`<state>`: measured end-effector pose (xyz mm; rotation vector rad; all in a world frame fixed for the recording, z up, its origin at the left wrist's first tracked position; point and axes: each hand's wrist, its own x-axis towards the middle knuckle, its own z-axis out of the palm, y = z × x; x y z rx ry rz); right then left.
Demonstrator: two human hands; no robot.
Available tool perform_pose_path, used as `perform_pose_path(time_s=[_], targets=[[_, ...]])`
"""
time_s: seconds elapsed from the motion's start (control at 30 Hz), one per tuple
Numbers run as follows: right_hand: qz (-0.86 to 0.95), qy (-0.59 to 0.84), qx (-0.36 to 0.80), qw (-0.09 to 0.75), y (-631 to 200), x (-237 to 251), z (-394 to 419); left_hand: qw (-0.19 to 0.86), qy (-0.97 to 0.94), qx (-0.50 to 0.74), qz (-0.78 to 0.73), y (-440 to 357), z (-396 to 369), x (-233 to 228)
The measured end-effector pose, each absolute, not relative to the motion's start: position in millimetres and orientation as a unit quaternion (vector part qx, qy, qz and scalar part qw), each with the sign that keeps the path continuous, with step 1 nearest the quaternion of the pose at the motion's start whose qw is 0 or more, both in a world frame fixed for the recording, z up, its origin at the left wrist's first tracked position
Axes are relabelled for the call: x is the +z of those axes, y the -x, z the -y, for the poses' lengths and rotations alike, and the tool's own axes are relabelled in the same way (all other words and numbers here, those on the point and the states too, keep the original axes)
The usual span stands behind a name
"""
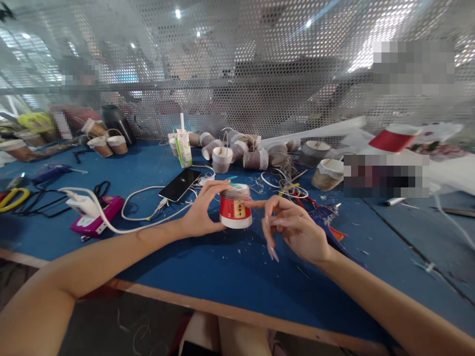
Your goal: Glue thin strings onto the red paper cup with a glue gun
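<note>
A paper cup [235,210], turned bottom up, has a red printed band and grey cord wound around its upper part. My left hand [206,207] grips it from the left, fingers over the top and thumb low on the side. From the right, my right hand [293,227] reaches toward the cup; its index fingertip is at the cup's side, near the cord's lower edge. The other fingers of that hand are loosely bent and apart. Whether a bit of cord lies under that fingertip is too small to tell.
Several cord-wrapped cups [256,159] lie behind, with a drink carton [183,148] beside them. A phone [180,184], white cables and a purple power strip [97,216] are on the left. Blue-handled glue gun [326,217] lies right. The table's wooden edge [222,309] runs in front.
</note>
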<state>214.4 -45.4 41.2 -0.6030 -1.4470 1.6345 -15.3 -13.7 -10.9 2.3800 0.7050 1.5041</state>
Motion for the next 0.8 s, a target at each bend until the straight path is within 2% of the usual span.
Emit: perform_pose_path(time_s=[0.3,0.47,0.57,0.67,0.73,0.8], targets=[[0.5,0.267,0.688,0.453,-220,45,33,0.249,-0.785,0.534,-0.191,16,12,-17],[0.478,0.324,0.66,0.481,-221,38,27,0.27,-0.779,0.542,-0.162,16,12,-15],[0.486,0.347,0.595,0.539,-221,32,25,0.249,-0.785,0.538,-0.179,16,12,-14],[0.542,0.313,0.54,0.563,-221,30,30,0.18,-0.795,0.529,-0.236,17,13,-12],[0.603,0.271,0.533,0.528,-220,31,37,0.13,-0.799,0.518,-0.278,16,13,-11],[0.664,0.239,0.541,0.457,-219,32,45,0.09,-0.802,0.51,-0.297,16,14,-10]])
